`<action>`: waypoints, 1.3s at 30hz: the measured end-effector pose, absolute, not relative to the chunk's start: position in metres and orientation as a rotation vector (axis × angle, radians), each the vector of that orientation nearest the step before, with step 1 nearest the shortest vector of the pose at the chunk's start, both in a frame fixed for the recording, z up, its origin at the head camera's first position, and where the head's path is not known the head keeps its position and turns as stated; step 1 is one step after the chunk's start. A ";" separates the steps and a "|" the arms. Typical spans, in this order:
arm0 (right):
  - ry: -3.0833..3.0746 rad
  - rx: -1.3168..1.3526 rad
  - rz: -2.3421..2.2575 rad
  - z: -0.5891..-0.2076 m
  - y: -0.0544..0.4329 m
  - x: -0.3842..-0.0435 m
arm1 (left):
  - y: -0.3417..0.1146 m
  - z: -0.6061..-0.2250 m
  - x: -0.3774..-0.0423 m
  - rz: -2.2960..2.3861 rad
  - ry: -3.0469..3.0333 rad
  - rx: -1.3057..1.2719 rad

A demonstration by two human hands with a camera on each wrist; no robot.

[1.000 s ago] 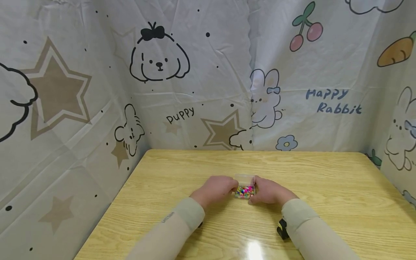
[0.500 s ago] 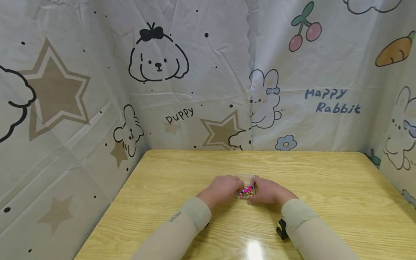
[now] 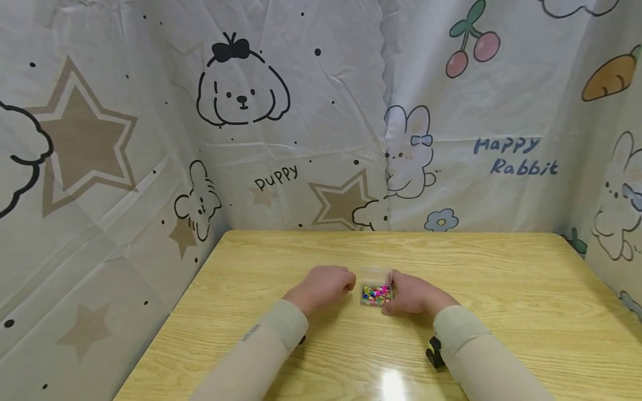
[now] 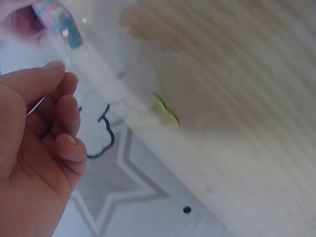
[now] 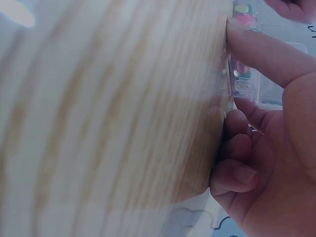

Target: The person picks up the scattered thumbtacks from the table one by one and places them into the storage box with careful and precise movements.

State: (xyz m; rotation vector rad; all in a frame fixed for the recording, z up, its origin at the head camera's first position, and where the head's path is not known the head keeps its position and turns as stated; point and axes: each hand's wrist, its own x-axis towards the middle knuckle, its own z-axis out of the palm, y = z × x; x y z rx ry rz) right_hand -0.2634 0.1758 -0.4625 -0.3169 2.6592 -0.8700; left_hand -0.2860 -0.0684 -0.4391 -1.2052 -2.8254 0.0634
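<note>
A small clear plastic box (image 3: 376, 294) stands on the table with its hinged lid (image 3: 377, 275) raised. Small multicoloured pieces fill it, too small to name surely. My right hand (image 3: 413, 293) grips the box's right side, thumb at the front and fingers behind; in the right wrist view the thumb (image 5: 266, 54) lies along the box's near wall. To the left of the box, apart from it, is my left hand (image 3: 326, 285). Its fingers are curled, thumb tip close to the index finger (image 4: 69, 84); whether a piece sits between them is hidden. A small yellow-green piece (image 4: 165, 108) shows beside that hand, blurred.
The wooden table (image 3: 491, 278) has its far edge against a printed cloth backdrop (image 3: 281, 133). More cloth hangs along the left and right sides. Black wrist gear (image 3: 435, 352) shows below the right cuff.
My left hand first moves right, its fingers over the box, then draws back left, clear of it. The right hand stays on the box.
</note>
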 end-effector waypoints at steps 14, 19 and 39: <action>2.641 -0.309 -0.892 -0.462 0.174 -0.263 | -0.122 -0.436 -0.292 -0.062 -2.981 -1.190; 2.636 -0.312 -0.896 -0.461 0.174 -0.262 | -0.129 -0.438 -0.291 -0.091 -2.978 -1.199; 2.641 -0.299 -0.909 -0.460 0.174 -0.261 | -0.086 -0.456 -0.285 0.026 -2.788 -1.264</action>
